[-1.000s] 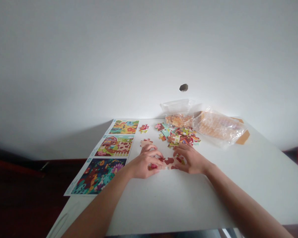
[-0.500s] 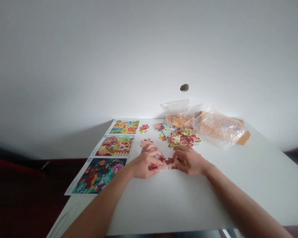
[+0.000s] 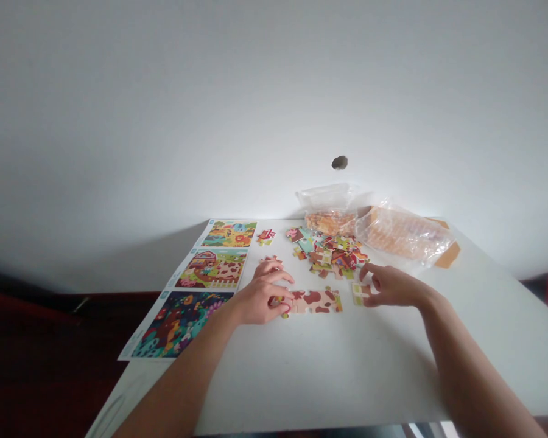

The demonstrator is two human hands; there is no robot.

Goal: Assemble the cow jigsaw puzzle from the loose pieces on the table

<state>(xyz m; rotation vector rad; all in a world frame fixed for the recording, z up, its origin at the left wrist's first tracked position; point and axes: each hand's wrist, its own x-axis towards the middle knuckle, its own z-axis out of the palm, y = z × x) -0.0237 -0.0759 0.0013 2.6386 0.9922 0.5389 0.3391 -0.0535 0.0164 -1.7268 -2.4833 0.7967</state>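
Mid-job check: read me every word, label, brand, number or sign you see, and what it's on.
No text is readable here.
Picture sheet: blue tags and faint margin marks, too small and blurred.
Puzzle pieces: no legible lettering.
Plastic bags: no legible print.

**Glossy film, matt card**

On my feed, the left bag (image 3: 331,198) and right bag (image 3: 399,234) look like thin clear plastic, crinkled and shiny. The brown sheet (image 3: 448,254) beneath the right one resembles plain matt cardboard. The loose puzzle pieces (image 3: 342,255) and joined strip (image 3: 317,301) look like printed card, and the picture sheet (image 3: 210,267) like smooth paper. I see a smooth tabletop (image 3: 301,377) with a faint sheen.
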